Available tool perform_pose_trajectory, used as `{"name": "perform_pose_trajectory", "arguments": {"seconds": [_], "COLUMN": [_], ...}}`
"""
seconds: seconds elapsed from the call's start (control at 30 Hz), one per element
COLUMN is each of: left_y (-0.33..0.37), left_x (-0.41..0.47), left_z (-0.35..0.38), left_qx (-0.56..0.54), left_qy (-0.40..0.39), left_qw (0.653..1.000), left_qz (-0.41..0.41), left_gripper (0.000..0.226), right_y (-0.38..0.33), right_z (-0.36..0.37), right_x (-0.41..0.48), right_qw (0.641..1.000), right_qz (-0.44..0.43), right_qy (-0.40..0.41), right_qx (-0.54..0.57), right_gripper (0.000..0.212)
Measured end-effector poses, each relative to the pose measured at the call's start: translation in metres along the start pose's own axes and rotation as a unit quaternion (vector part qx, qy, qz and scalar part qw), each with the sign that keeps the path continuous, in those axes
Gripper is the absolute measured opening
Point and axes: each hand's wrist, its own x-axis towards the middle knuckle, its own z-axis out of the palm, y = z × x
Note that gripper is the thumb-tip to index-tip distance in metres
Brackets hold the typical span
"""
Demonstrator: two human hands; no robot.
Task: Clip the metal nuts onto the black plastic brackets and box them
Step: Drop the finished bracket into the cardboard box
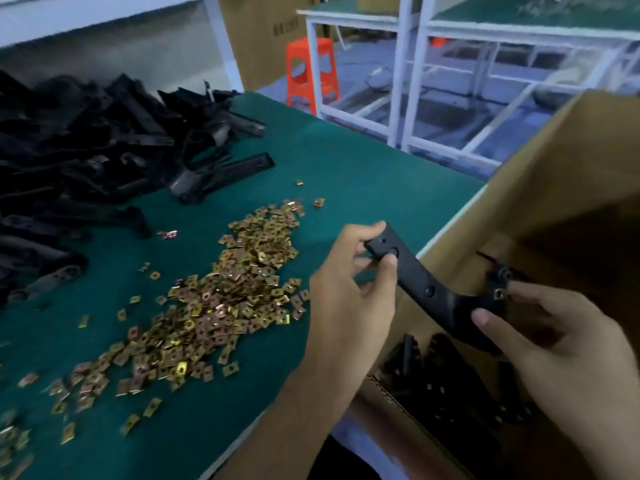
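Over box (pixel 519 202) | left hand (pixel 349 289), right hand (pixel 561 344) grip bracket (pixel 415 275) | far carton (pixel 263 39) print blurred

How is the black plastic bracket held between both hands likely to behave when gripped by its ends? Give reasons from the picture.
Probably stiff: the bracket spans the gap between the left hand and the right hand without sagging. Likely light, since a pinch at each end carries it. Its matt surface seems unlikely to slip.

matt black plastic bracket (pixel 420 282) | shiny brass-coloured metal clip nuts (pixel 221 306) | dull green felt-like table mat (pixel 363 174) | rough brown corrugated cardboard box (pixel 554 188)
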Motion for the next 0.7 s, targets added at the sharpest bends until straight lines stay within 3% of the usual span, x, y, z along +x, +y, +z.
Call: {"name": "perform_pose_trajectory", "arguments": {"seconds": [0.1,0.17,0.27,0.33,0.47,0.57,0.7], "left_y": [-0.013,-0.021,-0.028,-0.028,-0.022,-0.019,-0.017], "left_x": [-0.004,-0.005,-0.006,-0.007,-0.002,0.003,0.007], "left_z": [0.022,0.032,0.035,0.030,0.008,-0.021,-0.073], "left_qx": [0.059,0.113,0.172,0.161,0.147,0.147,0.154], "left_qy": [-0.070,-0.142,-0.234,-0.254,-0.247,-0.200,-0.120], "left_qw": [0.995,0.983,0.956,0.953,0.958,0.968,0.980], "left_qz": [-0.027,-0.038,-0.027,-0.023,0.008,0.024,0.047], "left_gripper": [0.035,0.036,0.034,0.032,0.028,0.026,0.025], "right_y": [0.028,0.047,0.060,0.060,0.038,-0.001,-0.080], "right_z": [-0.007,-0.012,-0.020,-0.023,-0.009,0.018,0.063], "right_x": [-0.002,-0.002,0.001,0.002,0.012,0.013,0.005], "right_qw": [0.998,0.988,0.948,0.943,0.954,0.974,0.967], "right_qz": [0.030,0.055,0.113,0.120,0.055,-0.039,-0.190], "right_qy": [-0.036,-0.107,-0.232,-0.254,-0.254,-0.203,-0.169], "right_qx": [-0.043,-0.099,-0.185,-0.179,-0.147,-0.089,-0.021], "right_gripper": [0.041,0.029,0.030,0.031,0.030,0.023,0.041]}}
